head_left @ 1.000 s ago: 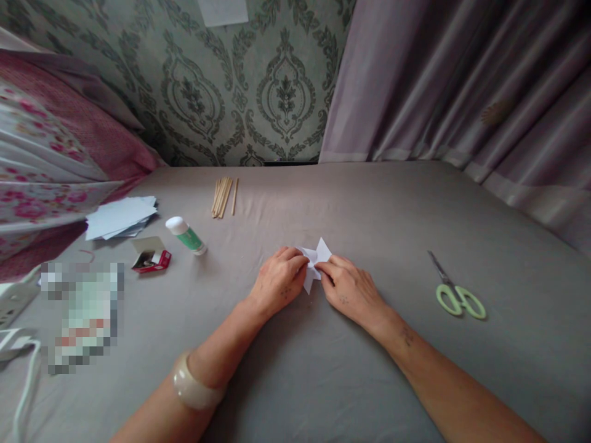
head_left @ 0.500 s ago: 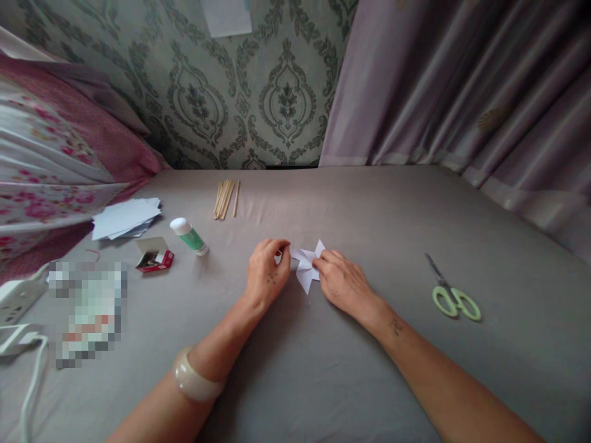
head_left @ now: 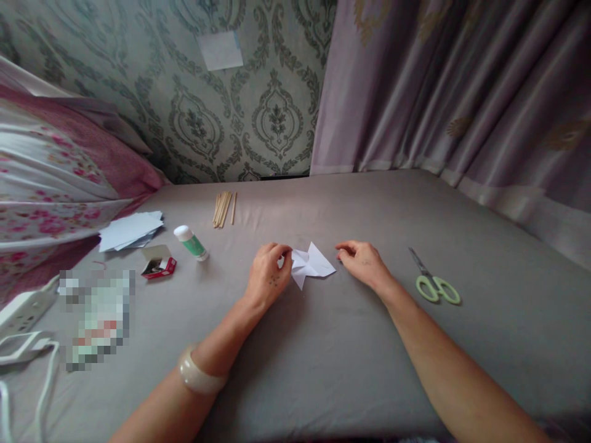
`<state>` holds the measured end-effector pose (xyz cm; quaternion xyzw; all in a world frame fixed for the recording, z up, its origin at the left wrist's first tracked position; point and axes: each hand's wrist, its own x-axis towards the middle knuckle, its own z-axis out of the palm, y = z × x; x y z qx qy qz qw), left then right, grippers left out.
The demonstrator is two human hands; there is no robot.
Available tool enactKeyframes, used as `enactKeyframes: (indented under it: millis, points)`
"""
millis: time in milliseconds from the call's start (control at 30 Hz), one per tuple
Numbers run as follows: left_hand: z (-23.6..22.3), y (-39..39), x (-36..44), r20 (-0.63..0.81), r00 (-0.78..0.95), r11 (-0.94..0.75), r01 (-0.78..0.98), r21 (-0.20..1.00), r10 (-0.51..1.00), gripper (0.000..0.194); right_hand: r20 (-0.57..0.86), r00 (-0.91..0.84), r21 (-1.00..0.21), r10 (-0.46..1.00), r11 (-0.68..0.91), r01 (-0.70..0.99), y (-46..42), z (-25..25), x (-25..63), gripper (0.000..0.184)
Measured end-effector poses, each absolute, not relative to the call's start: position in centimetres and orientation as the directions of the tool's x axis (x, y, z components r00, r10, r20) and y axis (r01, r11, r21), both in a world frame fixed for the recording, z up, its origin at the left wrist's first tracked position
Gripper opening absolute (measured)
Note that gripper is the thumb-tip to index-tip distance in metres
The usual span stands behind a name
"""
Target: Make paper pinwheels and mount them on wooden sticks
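Note:
A white folded paper pinwheel (head_left: 314, 261) with pointed blades lies in front of me on the grey cloth. My left hand (head_left: 271, 271) pinches its left side between thumb and fingertips, hiding that edge. Just beyond the pinwheel's right tip is my right hand (head_left: 364, 263), apart from the paper. Its fingers are loosely bent and separated, and I see nothing held in them. Scissors (head_left: 430, 280) with pale green handles rest to the right of this hand. A glue stick (head_left: 191, 243) with a white cap and green label lies left of my left hand.
Several thin wooden sticks (head_left: 222, 209) lie toward the back. At left are a stack of white paper (head_left: 132, 231), a small open red box (head_left: 159, 267), a blurred packet (head_left: 101, 320) and a white power strip (head_left: 28, 307) with cables. A curtain (head_left: 392, 92) hangs behind at right.
My right hand has let go of the pinwheel and drawn away to the right, uncovering its right blade. My left hand keeps its pinch. The view has tilted up slightly and turned right.

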<state>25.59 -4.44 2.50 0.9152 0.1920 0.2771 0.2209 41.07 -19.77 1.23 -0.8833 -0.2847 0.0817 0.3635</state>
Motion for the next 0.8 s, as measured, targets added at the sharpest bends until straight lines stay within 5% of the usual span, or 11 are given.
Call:
enactKeyframes:
  millis: [333, 633, 800]
  points:
    - [2.0, -6.9, 25.3, 0.247, 0.963, -0.975, 0.052, 0.216, 0.106, 0.021, 0.025, 0.783, -0.535, 0.621, -0.653, 0.536, -19.8, 1.5, 39.7, 0.024]
    - [1.4, -4.3, 25.4, 0.265, 0.947, -0.965, 0.121, 0.233, 0.183, 0.029, -0.089, 0.733, -0.595, 0.674, -0.627, 0.504, -19.5, 2.5, 37.4, 0.022]
    - [1.1, -2.5, 25.4, 0.354, 0.894, -0.951, 0.195, 0.241, 0.273, 0.028, -0.198, 0.613, -0.802, 0.765, -0.485, 0.347, -19.0, 2.7, 35.7, 0.020]
